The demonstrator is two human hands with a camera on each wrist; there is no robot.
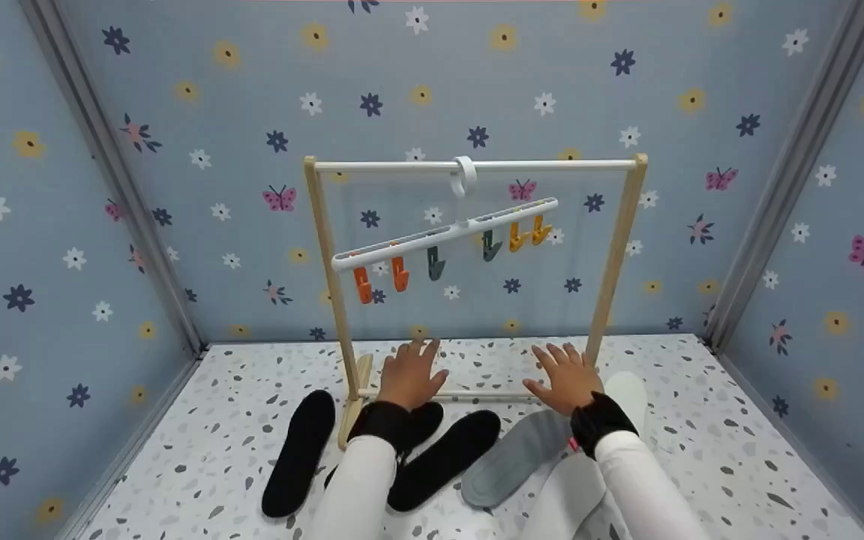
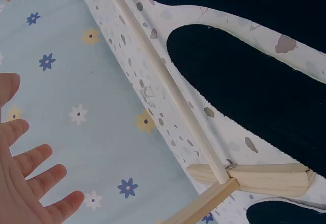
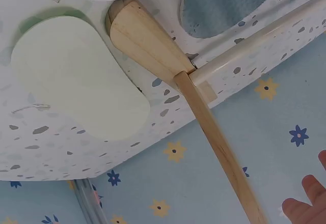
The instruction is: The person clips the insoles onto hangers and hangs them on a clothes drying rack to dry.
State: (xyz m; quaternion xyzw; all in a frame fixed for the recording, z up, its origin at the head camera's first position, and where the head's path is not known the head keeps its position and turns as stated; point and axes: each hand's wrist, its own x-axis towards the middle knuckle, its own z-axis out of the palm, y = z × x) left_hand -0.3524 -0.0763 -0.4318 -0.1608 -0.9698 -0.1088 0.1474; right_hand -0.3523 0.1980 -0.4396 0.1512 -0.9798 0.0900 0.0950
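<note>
Head view: left hand and right hand are splaying fingers by the wooden rack, white sleeve half-hiding a matte, oblong black insole.

There are six clips, six insoles, one hanger, one rack and two hands

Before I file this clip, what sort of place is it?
Probably an indoor booth: floral panels stand on three sides of a speckled work surface, with metal posts at the back corners.

Head: we look forward-down across the wooden rack.
Wrists: close up, we face opposite feet, sharing its bottom rail.
</note>
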